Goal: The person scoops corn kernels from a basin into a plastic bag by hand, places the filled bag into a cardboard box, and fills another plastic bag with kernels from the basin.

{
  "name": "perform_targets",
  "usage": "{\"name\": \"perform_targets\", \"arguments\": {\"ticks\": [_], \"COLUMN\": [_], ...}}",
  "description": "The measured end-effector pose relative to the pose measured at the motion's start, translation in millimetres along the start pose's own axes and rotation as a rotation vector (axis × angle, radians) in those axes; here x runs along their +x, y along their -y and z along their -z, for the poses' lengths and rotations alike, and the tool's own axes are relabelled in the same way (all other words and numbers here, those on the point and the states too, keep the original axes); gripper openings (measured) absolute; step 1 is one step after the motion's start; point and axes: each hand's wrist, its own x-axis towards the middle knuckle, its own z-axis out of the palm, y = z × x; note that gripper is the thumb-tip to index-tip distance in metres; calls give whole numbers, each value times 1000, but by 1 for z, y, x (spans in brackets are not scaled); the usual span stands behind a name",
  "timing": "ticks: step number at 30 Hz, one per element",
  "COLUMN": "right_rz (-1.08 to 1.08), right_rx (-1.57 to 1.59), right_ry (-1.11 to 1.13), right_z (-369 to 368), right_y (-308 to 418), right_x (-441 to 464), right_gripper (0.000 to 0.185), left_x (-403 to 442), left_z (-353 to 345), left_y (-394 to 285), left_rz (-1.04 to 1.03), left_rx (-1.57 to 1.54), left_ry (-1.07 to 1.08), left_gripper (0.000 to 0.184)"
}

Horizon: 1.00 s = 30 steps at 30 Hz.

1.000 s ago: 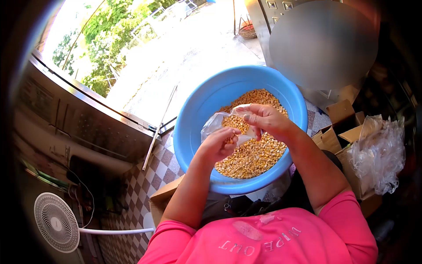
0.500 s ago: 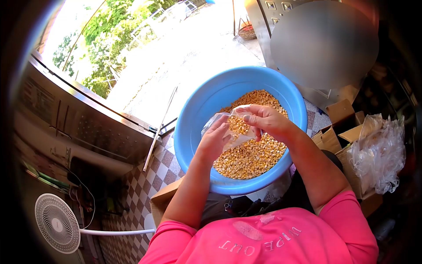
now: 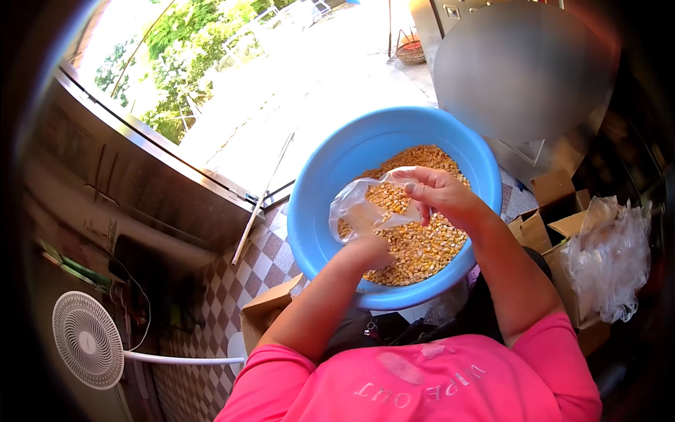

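A wide blue tub [image 3: 309, 204] holds loose yellow corn kernels [image 3: 429, 250]. In it, over the corn, is a clear plastic bag [image 3: 354, 207], pinched at its right edge between the thumb and fingers of my right hand [image 3: 439, 193]. The bag's mouth looks spread, with kernels showing in or through it. My left hand [image 3: 373, 253] is low at the near left of the corn, just below the bag. Its fingers are smeared by motion and partly hidden, so whether they hold kernels cannot be made out.
Right of the tub stand open cardboard boxes [image 3: 552, 186] and a heap of clear plastic bags [image 3: 610, 253]. Another cardboard box [image 3: 271, 302] is at the near left. A white fan [image 3: 88, 341] stands farther left. A pale stick [image 3: 264, 197] leans by the doorway.
My left hand has left the bag's edge and moved down toward the near side of the corn. My right hand still holds the bag. The view has shifted slightly.
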Motion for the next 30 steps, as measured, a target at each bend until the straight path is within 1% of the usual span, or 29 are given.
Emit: {"name": "perform_targets", "arguments": {"ticks": [1,2,4,5,6,8,9,10,12,13,15,16,18,19,20,22,23,24,26,27,28,30], "right_rz": [-4,-7,-4,1,10,14,10,4,15,19,19,25,29,33,35,37,40,38,29,28,29,20], "right_rx": [-18,-37,-41,-45,-50,-49,-52,-55,-53,-50,-48,-49,-51,-63,-75,-79,-80,-81,-86,-68,-68,-58], "right_ry": [-1,-3,4,-5,-15,-12,-7,-5,-1,0,-1,0,-6,-18,-32,-35,-29,-35,4,23,17,-1], "right_z": [0,1,1,0,0,-1,1,1,0,-1,0,1,2,2,1,0,-1,0,2,2,1,-1], "right_y": [0,0,-2,-2,-1,1,1,1,1,2,1,-1,-4,-4,-4,-2,-2,-2,-3,-1,0,1], "right_x": [0,0,-1,-1,-1,-2,-2,-2,-2,-2,-1,0,0,1,1,0,0,0,1,0,0,-1], "right_gripper": [43,43,42,42,43,44,44,44,44,44,44,43,43,42,41,41,40,40,43,43,43,41], "left_x": [0,3,3,2,3,9,20,24,25,23,14,13,10,-11,-12,-12,-11,-9,-4,-1,4,11], "left_z": [-2,-6,-13,-14,-14,-16,-25,-26,-25,-22,-12,-10,-5,11,13,15,16,17,19,20,19,20], "left_y": [-1,-2,-10,-14,-14,-11,-2,3,6,5,7,9,14,0,3,9,13,16,23,29,30,27], "left_rz": [16,26,-15,-45,-36,108,68,72,-115,-115,-212,-215,-348,-226,-232,-345,-410,-412,-495,-547,-547,-497], "left_rx": [287,280,326,270,262,63,61,59,318,316,199,197,-283,-544,-541,-1199,-1326,-1324,-1673,-1812,-1809,-1951], "left_ry": [-77,-80,64,139,132,220,223,223,54,55,-72,-70,-122,58,64,165,159,166,73,102,108,-129], "left_gripper": [27,27,32,29,29,28,28,28,27,27,23,23,22,22,22,21,21,21,20,25,25,30]}}
